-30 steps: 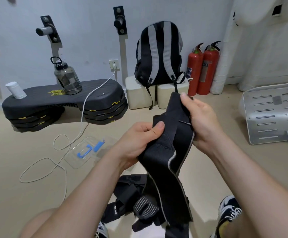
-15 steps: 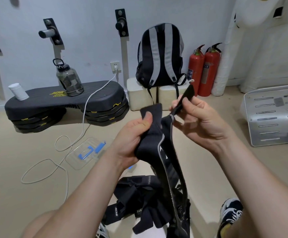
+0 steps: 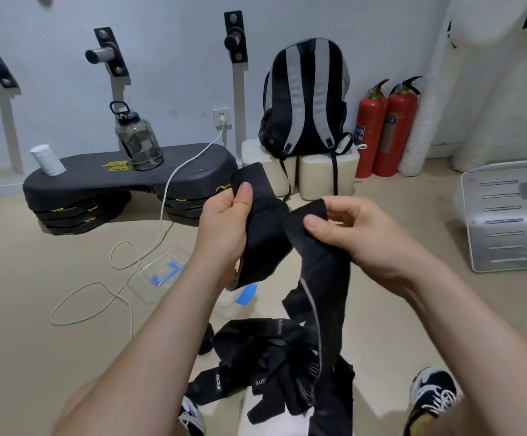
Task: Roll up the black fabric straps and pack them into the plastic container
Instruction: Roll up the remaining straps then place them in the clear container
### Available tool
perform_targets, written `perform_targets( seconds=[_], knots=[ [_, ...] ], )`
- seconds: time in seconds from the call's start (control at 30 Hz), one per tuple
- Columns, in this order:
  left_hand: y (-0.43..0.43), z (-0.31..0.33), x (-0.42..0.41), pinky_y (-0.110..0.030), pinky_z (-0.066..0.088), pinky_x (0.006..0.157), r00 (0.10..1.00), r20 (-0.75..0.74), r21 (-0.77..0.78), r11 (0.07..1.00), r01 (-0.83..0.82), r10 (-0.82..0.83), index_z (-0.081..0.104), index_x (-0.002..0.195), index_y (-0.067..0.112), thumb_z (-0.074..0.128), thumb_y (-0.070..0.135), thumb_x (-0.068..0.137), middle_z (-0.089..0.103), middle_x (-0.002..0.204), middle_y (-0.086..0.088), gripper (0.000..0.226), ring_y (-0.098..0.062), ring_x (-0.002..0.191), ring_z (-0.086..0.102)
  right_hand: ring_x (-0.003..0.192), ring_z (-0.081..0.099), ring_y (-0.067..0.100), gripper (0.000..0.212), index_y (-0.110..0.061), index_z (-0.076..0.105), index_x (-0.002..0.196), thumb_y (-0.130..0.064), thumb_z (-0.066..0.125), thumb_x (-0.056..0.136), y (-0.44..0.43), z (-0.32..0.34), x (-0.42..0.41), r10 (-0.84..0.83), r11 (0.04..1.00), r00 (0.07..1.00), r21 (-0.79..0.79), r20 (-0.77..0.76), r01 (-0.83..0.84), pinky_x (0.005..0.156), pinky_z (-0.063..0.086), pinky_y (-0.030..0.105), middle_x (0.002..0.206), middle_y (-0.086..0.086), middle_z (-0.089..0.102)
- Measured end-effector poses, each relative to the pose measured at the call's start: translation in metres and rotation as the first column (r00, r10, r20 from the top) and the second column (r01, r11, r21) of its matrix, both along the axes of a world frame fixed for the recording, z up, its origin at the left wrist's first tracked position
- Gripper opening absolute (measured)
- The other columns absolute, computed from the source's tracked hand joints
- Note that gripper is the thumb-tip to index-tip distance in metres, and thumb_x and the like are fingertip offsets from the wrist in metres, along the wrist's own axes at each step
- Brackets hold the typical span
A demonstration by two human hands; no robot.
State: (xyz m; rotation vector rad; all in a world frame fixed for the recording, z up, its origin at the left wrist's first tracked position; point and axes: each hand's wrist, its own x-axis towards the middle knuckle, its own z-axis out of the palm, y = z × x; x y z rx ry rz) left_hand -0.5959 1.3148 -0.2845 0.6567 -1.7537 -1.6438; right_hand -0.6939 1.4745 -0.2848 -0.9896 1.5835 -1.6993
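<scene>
The black fabric strap (image 3: 322, 278) is held up in front of the person. The left hand (image 3: 224, 234) grips one end, fingers curled round it and thumb pressed on top, and the right hand (image 3: 362, 237) pinches the other end between thumb and curled fingers. Half a second ago the right hand pinched a thin raised edge close beside the left thumb. Now the 2 ends stand apart, the left one higher, and the strap shows its broad black face with a grey piping line running down it. Its tail hangs into the pile of straps (image 3: 256, 350) low in the view, near a dark sneaker (image 3: 435, 391).

White letters on 1 strap of that pile read "XUEY"; the other prints are too small to read.

The clear plastic container (image 3: 149, 278) with blue latches lies on the floor just left of the left forearm, where it lay before – whether it is the tub or only its lid I cannot tell. A pale plastic piece with a blue clip (image 3: 245, 294) shows under the left wrist. A white cable (image 3: 161, 212) loops past it up to a wall socket (image 3: 223, 118).

Behind is a black step platform (image 3: 98, 180) whose yellow logo begins "JOI", the rest hidden by a smoky water jug (image 3: 138, 140). A backpack (image 3: 306, 96) sits on 2 cream blocks (image 3: 325, 174), beside 2 red fire extinguishers (image 3: 384, 127) with unreadable labels.
</scene>
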Motion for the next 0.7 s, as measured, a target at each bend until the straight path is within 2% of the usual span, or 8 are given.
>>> perform_targets(
  seconds=[0.07, 0.13, 0.3, 0.4, 0.47, 0.53, 0.6, 0.7],
  knots=[
    [0.002, 0.000, -0.001, -0.050, 0.055, 0.084, 0.999, -0.040, 0.091, 0.996, 0.011, -0.008, 0.065, 0.090, -0.004, 0.049, 0.031, 0.103, 0.070, 0.091, -0.023, 0.041, -0.027, 0.082, 0.065, 0.089, 0.072, 0.026, 0.010, -0.013, 0.073, 0.097, -0.014, 0.065, 0.093, -0.007, -0.006, 0.002, -0.011, 0.999, 1.000, 0.040, 0.022, 0.011, 0.084, 0.058, 0.036, 0.098, 0.013, 0.076],
    [0.004, -0.001, -0.003, -0.042, 0.057, 0.080, 0.998, -0.060, 0.145, 0.989, 0.038, -0.029, 0.067, 0.088, 0.003, 0.046, 0.025, 0.105, 0.073, 0.085, -0.014, 0.035, -0.024, 0.080, 0.069, 0.096, 0.071, 0.033, 0.011, -0.011, 0.073, 0.100, -0.016, 0.065, 0.093, -0.014, -0.011, 0.004, -0.017, 0.998, 0.999, 0.067, 0.036, 0.014, 0.092, 0.054, 0.045, 0.103, 0.018, 0.074],
    [0.001, 0.001, -0.003, -0.039, 0.060, 0.077, 0.983, -0.170, 0.280, 0.954, 0.111, -0.064, 0.067, 0.096, -0.002, 0.050, 0.021, 0.102, 0.072, 0.091, -0.019, 0.030, -0.028, 0.083, 0.070, 0.079, 0.066, 0.019, 0.008, -0.005, 0.071, 0.089, -0.010, 0.066, 0.092, -0.026, -0.017, 0.014, -0.049, 0.997, 0.998, 0.057, 0.047, 0.047, 0.079, 0.054, 0.033, 0.086, 0.009, 0.070],
    [0.003, 0.000, 0.000, -0.038, 0.060, 0.080, 0.970, -0.195, 0.362, 0.909, 0.208, -0.145, 0.064, 0.106, -0.006, 0.050, 0.011, 0.100, 0.071, 0.097, -0.020, 0.023, -0.029, 0.089, 0.070, 0.080, 0.066, 0.020, 0.009, -0.007, 0.073, 0.088, -0.014, 0.068, 0.091, -0.028, -0.019, 0.013, -0.129, 0.991, 0.990, 0.042, 0.059, 0.126, 0.081, 0.055, 0.038, 0.088, 0.018, 0.071],
    [0.007, -0.002, 0.000, -0.038, 0.059, 0.085, 0.972, -0.159, 0.371, 0.902, 0.221, -0.172, 0.064, 0.111, -0.008, 0.050, 0.013, 0.101, 0.072, 0.105, -0.022, 0.028, -0.032, 0.097, 0.070, 0.082, 0.064, 0.022, 0.010, -0.009, 0.074, 0.087, -0.016, 0.070, 0.091, -0.029, -0.020, 0.011, -0.170, 0.985, 0.985, 0.028, 0.037, 0.169, 0.082, 0.053, 0.041, 0.090, 0.023, 0.070],
    [0.011, -0.003, 0.000, -0.042, 0.057, 0.092, 0.974, -0.142, 0.379, 0.900, 0.216, -0.174, 0.063, 0.115, -0.010, 0.048, 0.020, 0.103, 0.070, 0.112, -0.025, 0.035, -0.035, 0.105, 0.068, 0.079, 0.063, 0.020, 0.010, -0.013, 0.074, 0.083, -0.017, 0.070, 0.091, -0.029, -0.021, 0.013, -0.193, 0.981, 0.981, 0.017, 0.031, 0.193, 0.078, 0.051, 0.038, 0.084, 0.014, 0.068],
    [0.012, -0.003, -0.001, -0.044, 0.056, 0.094, 0.974, -0.160, 0.380, 0.900, 0.213, -0.163, 0.065, 0.110, -0.007, 0.046, 0.022, 0.104, 0.070, 0.109, -0.024, 0.035, -0.035, 0.103, 0.069, 0.075, 0.064, 0.014, 0.011, -0.016, 0.074, 0.079, -0.016, 0.071, 0.090, -0.029, -0.022, 0.015, -0.221, 0.975, 0.975, 0.024, 0.019, 0.220, 0.073, 0.051, 0.031, 0.078, 0.004, 0.069],
    [0.012, -0.003, -0.001, -0.039, 0.058, 0.084, 0.976, -0.164, 0.320, 0.929, 0.188, -0.141, 0.068, 0.101, 0.001, 0.047, 0.023, 0.104, 0.074, 0.096, -0.015, 0.031, -0.027, 0.090, 0.071, 0.069, 0.066, 0.010, 0.014, -0.019, 0.074, 0.074, -0.016, 0.074, 0.087, -0.030, -0.022, 0.017, -0.278, 0.960, 0.961, 0.036, -0.009, 0.278, 0.070, 0.054, 0.031, 0.071, -0.004, 0.071]
  ],
)
